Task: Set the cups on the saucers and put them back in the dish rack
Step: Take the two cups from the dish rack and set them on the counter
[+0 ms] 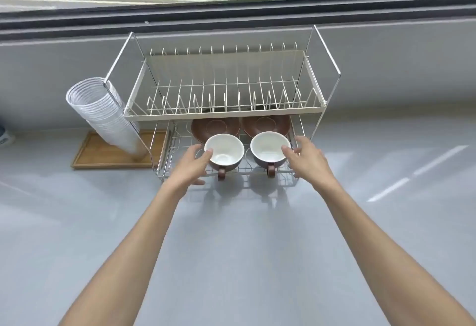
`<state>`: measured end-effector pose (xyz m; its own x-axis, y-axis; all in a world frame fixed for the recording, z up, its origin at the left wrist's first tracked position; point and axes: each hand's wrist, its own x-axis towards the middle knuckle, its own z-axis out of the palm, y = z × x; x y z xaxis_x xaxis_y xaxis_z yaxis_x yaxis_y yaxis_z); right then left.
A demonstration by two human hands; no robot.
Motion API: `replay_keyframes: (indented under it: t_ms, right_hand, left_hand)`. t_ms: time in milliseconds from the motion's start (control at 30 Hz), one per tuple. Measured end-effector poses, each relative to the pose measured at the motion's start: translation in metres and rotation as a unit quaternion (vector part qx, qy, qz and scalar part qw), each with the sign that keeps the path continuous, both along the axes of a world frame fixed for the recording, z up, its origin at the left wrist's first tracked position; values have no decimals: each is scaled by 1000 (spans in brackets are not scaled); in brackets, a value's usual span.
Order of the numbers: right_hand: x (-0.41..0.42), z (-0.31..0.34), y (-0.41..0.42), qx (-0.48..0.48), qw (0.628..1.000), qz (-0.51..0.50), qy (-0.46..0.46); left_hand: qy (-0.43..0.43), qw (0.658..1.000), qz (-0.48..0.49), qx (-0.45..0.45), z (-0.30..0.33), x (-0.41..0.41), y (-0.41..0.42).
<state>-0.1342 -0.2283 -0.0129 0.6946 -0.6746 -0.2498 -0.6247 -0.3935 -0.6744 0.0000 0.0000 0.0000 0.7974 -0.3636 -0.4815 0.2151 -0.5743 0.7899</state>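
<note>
Two brown cups with white insides stand on the lower wire shelf of the dish rack (164, 160), handles toward me. My left hand (192, 166) holds the left cup (224, 151), thumb on its rim. My right hand (306, 159) holds the right cup (270, 149), thumb on its rim. Behind them, under the upper tier, lie two brown saucers: the left saucer (215, 125) and the right saucer (266, 122). Neither cup sits on a saucer.
The rack's upper tier (224, 114) of white plate slots overhangs the saucers. A leaning stack of clear plastic cups (103, 112) stands on a wooden tray (103, 155) left of the rack. Grey countertop (231, 248) lies in front, a window ledge behind.
</note>
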Motion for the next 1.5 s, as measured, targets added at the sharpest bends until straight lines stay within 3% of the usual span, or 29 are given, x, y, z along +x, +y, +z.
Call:
replay_keyframes:
  t_ms: [200, 533, 1067, 1300, 1500]
  right_hand:
    - [8, -14, -1, 133, 988, -69, -25]
    - [18, -30, -5, 316, 936, -126, -93]
    - [-6, -11, 6, 269, 949, -120, -115]
    - [-53, -5, 14, 265, 951, -113, -116]
    - [-111, -3, 13, 262, 948, -144, -112]
  left_hand:
    - [67, 994, 74, -46, -18, 3, -12]
    - [104, 982, 119, -99, -31, 12, -17]
    - [51, 982, 156, -97, -29, 4, -9]
    - [29, 987, 134, -84, -19, -28, 6]
    - [60, 989, 105, -85, -26, -70, 4]
